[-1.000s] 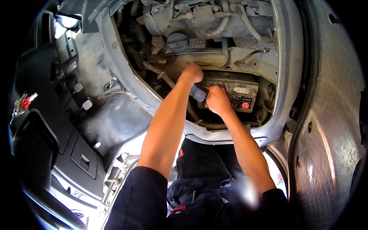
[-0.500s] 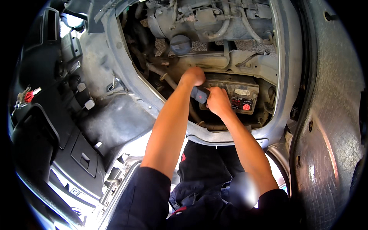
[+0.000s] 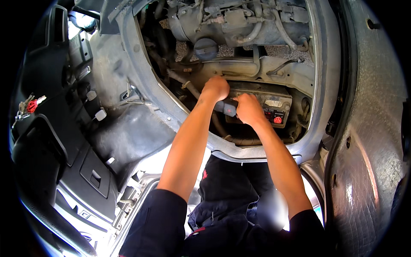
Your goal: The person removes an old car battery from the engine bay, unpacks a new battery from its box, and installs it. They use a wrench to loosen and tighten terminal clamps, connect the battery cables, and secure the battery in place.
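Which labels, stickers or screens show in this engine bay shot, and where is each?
Pale label: on top of the battery, right of the right hand; rectangular, whitish-grey.
Red sticker: battery's front face, lower right; small, round, red.
Dark label: battery's front face, left of the red sticker; reddish marks.
No screens.

Two hands (image 3: 231,100) (one battery (image 3: 272,107))

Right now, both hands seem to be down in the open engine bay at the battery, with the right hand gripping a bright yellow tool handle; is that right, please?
Not quite: the tool handle in the right hand is dark, black or grey, not bright yellow, as the head view shows. The rest holds: both hands, the left hand too, are down in the open engine bay at the battery.
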Demonstrator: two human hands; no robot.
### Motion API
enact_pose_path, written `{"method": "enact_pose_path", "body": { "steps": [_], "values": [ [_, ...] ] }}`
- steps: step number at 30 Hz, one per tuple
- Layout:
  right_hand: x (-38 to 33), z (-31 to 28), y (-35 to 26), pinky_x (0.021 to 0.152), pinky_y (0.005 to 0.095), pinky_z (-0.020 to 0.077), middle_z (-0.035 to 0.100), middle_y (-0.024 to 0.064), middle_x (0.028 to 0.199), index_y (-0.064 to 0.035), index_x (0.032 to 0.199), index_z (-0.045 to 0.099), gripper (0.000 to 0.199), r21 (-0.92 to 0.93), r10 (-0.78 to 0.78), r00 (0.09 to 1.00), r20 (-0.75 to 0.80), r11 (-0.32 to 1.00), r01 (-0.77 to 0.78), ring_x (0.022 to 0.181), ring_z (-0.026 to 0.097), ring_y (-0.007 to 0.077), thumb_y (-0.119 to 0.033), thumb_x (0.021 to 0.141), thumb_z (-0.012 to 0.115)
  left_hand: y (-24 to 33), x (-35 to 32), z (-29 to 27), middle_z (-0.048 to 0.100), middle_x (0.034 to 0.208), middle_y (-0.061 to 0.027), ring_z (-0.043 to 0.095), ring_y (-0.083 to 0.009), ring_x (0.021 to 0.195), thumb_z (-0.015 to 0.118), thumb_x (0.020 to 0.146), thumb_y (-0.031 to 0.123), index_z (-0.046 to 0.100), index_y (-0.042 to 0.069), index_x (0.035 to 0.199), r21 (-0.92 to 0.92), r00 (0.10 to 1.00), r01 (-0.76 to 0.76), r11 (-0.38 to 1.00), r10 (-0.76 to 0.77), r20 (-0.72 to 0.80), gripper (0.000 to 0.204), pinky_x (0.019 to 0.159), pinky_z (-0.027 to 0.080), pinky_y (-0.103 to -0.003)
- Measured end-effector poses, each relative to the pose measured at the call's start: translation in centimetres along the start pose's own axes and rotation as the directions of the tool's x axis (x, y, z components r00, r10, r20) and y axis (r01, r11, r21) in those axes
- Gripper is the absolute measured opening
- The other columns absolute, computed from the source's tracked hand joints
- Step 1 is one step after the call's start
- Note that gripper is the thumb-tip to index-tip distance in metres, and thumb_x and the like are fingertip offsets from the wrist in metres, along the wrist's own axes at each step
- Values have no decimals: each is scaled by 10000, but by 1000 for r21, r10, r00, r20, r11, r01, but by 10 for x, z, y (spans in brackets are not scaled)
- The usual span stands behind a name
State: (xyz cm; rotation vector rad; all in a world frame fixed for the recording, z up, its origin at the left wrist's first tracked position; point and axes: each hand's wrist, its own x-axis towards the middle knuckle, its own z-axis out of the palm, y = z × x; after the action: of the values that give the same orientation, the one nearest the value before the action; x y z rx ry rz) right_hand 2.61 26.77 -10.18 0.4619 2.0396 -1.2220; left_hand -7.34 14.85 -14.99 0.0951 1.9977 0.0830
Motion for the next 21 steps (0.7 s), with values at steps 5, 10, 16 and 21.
{"method": "enact_pose_path", "body": {
  "steps": [5, 10, 16, 21],
  "values": [
    [-8, -17, -27, 791, 512, 532, 664, 313, 883, 20, 1013, 704, 233, 232, 266, 937, 226, 919, -317, 886, 658, 442, -28, 871, 526, 11, 8, -23, 583, 1263, -302, 597, -421, 1149, 506, 870, 87, 462, -126, 1314, 163, 970, -145, 976, 108, 216, 495, 932, 504, -466],
    [-6, 25, -3, 820, 514, 521, 659, 313, 901, 28, 966, 706, 205, 114, 191, 981, -25, 976, -187, 898, 649, 450, -81, 881, 554, 9, 19, -21, 557, 1264, -345, 593, -428, 1149, 474, 865, 69, 307, -153, 1385, 203, 956, -151, 967, 91, 279, 590, 912, 508, -481],
    [-2, -20, -20, 801, 522, 521, 661, 321, 888, 8, 950, 720, 184, 143, 219, 937, 273, 954, -265, 903, 656, 446, -68, 863, 577, 2, -10, -23, 554, 1282, -332, 576, -437, 1171, 424, 887, 87, 346, -134, 1363, -36, 996, -51, 998, 54, 65, 531, 972, 474, -474],
    [-14, 31, -3, 576, 437, 557, 657, 206, 638, 49, 840, 698, 234, -177, -87, 950, -301, 984, 34, 573, 682, 320, -120, 901, 548, 5, 3, -40, 587, 1234, -318, 588, -435, 1145, 421, 894, 87, 366, -84, 1369, 100, 938, -225, 969, 187, 292, 508, 949, 477, -490]
  ]
}}
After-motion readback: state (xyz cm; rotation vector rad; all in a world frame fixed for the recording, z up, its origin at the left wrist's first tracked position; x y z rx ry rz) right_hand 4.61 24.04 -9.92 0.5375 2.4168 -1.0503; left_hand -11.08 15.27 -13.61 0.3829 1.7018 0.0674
